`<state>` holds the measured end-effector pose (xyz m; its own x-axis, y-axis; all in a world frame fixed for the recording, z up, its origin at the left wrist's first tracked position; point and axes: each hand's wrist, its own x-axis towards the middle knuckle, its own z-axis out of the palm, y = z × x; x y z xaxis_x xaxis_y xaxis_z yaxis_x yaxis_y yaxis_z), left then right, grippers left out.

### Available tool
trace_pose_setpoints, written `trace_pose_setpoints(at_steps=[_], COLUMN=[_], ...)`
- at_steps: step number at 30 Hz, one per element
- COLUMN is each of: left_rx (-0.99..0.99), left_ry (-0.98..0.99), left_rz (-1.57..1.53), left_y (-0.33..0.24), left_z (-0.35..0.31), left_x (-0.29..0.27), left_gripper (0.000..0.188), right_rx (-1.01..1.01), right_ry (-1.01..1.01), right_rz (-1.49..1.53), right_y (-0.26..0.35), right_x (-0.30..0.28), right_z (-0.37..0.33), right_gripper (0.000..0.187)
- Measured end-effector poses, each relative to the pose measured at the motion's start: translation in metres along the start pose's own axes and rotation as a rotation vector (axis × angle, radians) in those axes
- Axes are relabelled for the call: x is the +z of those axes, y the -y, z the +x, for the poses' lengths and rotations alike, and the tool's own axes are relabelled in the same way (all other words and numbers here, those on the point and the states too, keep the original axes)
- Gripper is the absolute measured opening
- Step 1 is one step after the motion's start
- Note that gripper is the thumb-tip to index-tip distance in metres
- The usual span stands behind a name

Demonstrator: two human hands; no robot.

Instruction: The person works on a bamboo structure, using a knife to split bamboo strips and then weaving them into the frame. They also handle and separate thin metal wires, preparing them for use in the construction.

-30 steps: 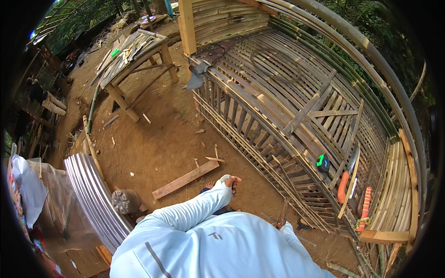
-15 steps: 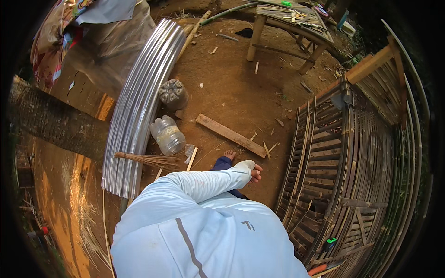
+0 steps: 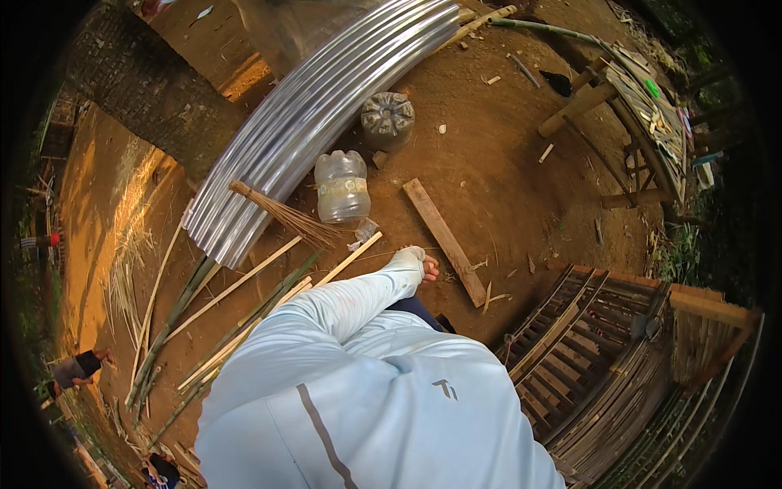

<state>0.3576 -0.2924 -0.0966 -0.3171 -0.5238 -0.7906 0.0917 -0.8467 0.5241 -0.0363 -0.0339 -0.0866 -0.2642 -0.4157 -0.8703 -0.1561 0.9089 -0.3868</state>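
Grip unclear: hand (image 3: 419, 266) (pale sleeve down to knuckles, which hand impossible to tell) hangs above dirt, fingers curled, just beside wooden plank (image 3: 445, 240); clear plastic bottle (image 3: 341, 187) and broom (image 3: 285, 216) near, corrugated sheet (image 3: 309, 114) behind.

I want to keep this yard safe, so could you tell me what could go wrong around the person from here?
Loose bamboo sticks and a plank lie on the dirt beside the person, so a step could trip or roll on them. The corrugated metal sheets have bare edges close by; brushing them might cut. Only one hand shows, apparently holding nothing, so a stumble toward the bamboo frame may be hard to catch.
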Motion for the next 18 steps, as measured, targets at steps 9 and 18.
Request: trace_pose_setpoints(at_steps=[9,18], left_rx=[-0.465,-0.750], left_ry=[-0.758,-0.700], left_rz=[-0.467,-0.855], left_y=[0.091,0.333], left_z=[0.058,0.102], left_x=[-0.135,-0.181], left_gripper=[0.018,0.010], right_rx=[-0.243,-0.080], right_ry=[0.348,0.564], right_rz=[0.158,-0.110], right_y=[0.200,0.213], right_x=[0.029,0.042], right_z=[0.040,0.107], right_gripper=[0.056,0.059])
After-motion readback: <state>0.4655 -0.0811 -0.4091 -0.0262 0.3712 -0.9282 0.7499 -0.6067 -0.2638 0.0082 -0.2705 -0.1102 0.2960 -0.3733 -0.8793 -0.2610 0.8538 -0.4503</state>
